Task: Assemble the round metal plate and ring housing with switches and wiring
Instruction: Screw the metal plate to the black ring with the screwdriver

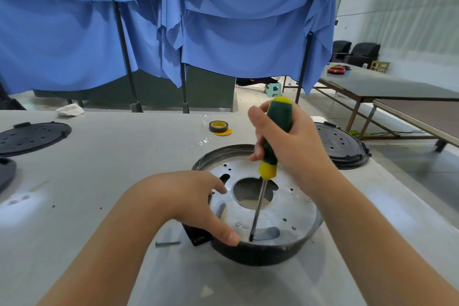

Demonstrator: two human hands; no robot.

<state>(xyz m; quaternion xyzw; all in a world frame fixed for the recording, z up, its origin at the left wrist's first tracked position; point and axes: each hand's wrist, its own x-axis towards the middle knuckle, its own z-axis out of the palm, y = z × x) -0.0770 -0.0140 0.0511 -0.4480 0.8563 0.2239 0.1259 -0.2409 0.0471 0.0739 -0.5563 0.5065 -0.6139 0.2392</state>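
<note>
right hand [288, 141] grips screwdriver [269, 156] on round metal plate [285, 208].

A roll of tape [218, 126] sits on the grey worktable [99, 181], a yellow disc [223, 132] just beside it. Black perforated covers lie at the far left [32, 135] and far right [340, 143]. A crumpled white rag [70, 109] rests at the back edge. Blue cloth [173, 20] hangs behind, and red wire coils [336, 70] sit on a distant table [387, 87].
</note>
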